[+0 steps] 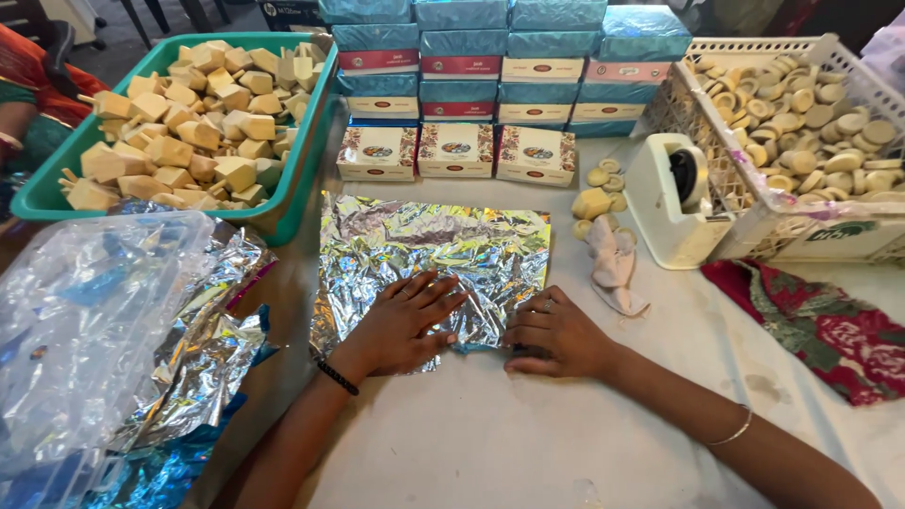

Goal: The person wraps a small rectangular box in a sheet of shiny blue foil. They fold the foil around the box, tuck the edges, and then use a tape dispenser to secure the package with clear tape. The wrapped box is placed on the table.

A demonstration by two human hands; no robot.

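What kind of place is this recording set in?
Probably a small soap-packing workshop: a green tub of cut tan blocks, stacked boxed packets, and both hands flattening a foil sheet.

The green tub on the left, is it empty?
No, the green tub is heaped with pale tan blocks.

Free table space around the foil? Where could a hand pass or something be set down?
Bare table in front of the foil sheet, between the forearms. Another patch right of the right hand, bordered by the white rag and red cloth. Crowded: boxes behind, green tray left, tape dispenser right.
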